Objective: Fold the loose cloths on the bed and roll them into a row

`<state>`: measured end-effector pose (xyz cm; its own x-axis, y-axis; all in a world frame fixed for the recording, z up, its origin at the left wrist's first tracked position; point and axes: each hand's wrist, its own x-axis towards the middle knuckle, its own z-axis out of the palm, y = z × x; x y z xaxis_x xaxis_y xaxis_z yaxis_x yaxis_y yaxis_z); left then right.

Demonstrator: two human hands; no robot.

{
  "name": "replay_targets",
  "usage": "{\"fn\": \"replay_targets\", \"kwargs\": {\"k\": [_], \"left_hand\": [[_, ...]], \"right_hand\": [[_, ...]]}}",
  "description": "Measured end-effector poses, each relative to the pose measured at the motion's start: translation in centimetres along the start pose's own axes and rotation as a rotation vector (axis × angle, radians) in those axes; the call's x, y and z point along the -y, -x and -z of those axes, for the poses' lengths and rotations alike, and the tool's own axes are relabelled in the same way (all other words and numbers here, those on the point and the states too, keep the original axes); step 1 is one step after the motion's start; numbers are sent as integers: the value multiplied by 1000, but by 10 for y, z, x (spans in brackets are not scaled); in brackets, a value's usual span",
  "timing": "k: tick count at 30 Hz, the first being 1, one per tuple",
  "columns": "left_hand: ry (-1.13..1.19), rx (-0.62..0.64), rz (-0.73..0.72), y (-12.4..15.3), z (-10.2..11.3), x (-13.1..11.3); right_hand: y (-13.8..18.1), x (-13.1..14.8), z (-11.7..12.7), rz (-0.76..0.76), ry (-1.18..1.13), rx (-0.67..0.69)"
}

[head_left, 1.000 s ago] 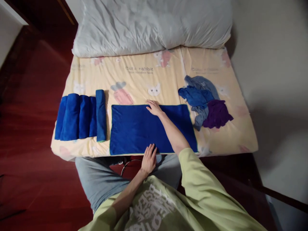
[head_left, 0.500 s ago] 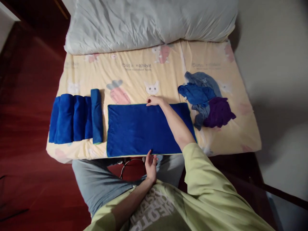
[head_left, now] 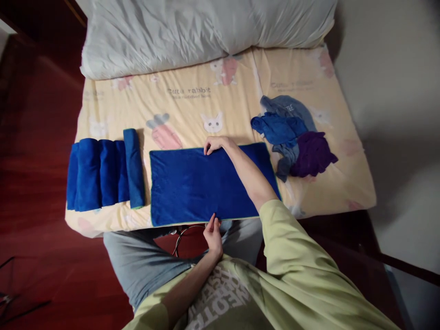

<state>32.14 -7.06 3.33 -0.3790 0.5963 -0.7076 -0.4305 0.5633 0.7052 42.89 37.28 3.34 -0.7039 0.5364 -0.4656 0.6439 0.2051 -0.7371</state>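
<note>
Sheet (head_left: pixel 192 114): wrinkled, rabbit-printed
Wall (head_left: pixel 395 114): grey
Floor (head_left: pixel 75 266): shiny, red
Cloth (head_left: pixel 195 183): flat, blue, velvety rectangle
Left hand (head_left: pixel 212 234): pinching near edge
Right hand (head_left: pixel 215 144): pinching far edge

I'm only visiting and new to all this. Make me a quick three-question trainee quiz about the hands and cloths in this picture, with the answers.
1. True or false: the purple cloth lies crumpled, not rolled.
2. Which hand is at the far edge of the spread blue towel?
A) left
B) right
C) neither
3. Fill in the blank: in the picture, the row of blue rolls lies to the ____ of the spread blue towel.

Key:
1. True.
2. B: the right hand is there; the left hand is at the near edge.
3. left
</note>
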Motion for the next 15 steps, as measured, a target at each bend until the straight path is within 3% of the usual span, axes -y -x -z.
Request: {"fn": "replay_targets", "kwargs": {"k": [5,9,12,15], "left_hand": [[-10,25,-47,6,5,-10],[-112,95,-148,21,20,-32],[-212,94,-292,33,37,-64],[-222,31,-516,37,58,-115]], "right_hand": [[19,12,9,-45,-54,-137],[50,39,28,-15,-155,-223],[83,68,46,39,-259,-317],[124,101,63,78,-382,-459]]}}
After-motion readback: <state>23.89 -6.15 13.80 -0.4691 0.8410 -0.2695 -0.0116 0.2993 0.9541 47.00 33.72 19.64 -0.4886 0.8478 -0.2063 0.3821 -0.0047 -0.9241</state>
